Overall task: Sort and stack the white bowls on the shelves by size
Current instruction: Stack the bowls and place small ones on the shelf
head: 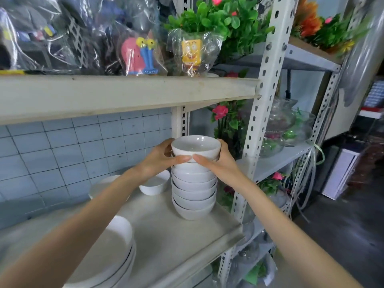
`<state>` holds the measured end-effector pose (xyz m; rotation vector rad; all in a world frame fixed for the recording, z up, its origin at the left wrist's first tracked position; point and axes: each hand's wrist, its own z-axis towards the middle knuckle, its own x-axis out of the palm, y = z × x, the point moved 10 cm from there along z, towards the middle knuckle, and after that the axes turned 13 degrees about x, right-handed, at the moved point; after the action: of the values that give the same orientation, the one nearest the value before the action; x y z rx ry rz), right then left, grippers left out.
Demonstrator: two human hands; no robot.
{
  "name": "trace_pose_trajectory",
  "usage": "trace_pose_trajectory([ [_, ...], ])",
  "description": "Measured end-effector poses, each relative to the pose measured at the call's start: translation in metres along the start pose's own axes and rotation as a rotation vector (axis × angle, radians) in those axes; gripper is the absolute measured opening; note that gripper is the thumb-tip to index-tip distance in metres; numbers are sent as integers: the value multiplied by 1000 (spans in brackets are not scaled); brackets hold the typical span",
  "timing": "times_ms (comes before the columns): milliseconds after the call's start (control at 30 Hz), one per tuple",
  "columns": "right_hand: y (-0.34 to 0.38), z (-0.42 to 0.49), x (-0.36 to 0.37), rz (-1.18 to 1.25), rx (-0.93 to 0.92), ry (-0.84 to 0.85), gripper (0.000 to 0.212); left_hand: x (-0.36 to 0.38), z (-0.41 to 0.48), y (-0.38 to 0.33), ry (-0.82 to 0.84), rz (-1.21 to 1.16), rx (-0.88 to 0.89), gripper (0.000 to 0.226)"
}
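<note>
Bowl (196,147) tops the stack (194,194) at the shelf's (176,235) 3 o'clock end, fingers (167,144) of our left hand (164,161) and right hand (218,163) curled round it. We advise seating it level, centred, before release.

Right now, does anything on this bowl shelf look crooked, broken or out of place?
Nothing is broken or spilled. The tall bowl stack looks slightly uneven, rims not quite aligned, while the left hand and right hand grip the top bowl. One small bowl sits alone beside it, unstacked.
</note>
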<state>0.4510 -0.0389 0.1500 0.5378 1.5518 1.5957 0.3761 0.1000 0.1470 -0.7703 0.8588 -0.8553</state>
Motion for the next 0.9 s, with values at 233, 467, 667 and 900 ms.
trace_pose_trajectory([
  [233, -4, -5, 1, -18, 13, -5, 60, 2, -5, -10, 14, 28, 8, 54],
  [467, -1, -8, 0, -54, 26, -9, 68, 8, -13, -17, 89, 75, 2, 51],
  [667, -5, -10, 1, -53, 69, -12, 74, 6, -22, -19, 146, 75, 11, 44],
  [900, -8, -22, -1, -12, 89, -11, 69, 0, -34, -15, 168, 32, -72, 43],
])
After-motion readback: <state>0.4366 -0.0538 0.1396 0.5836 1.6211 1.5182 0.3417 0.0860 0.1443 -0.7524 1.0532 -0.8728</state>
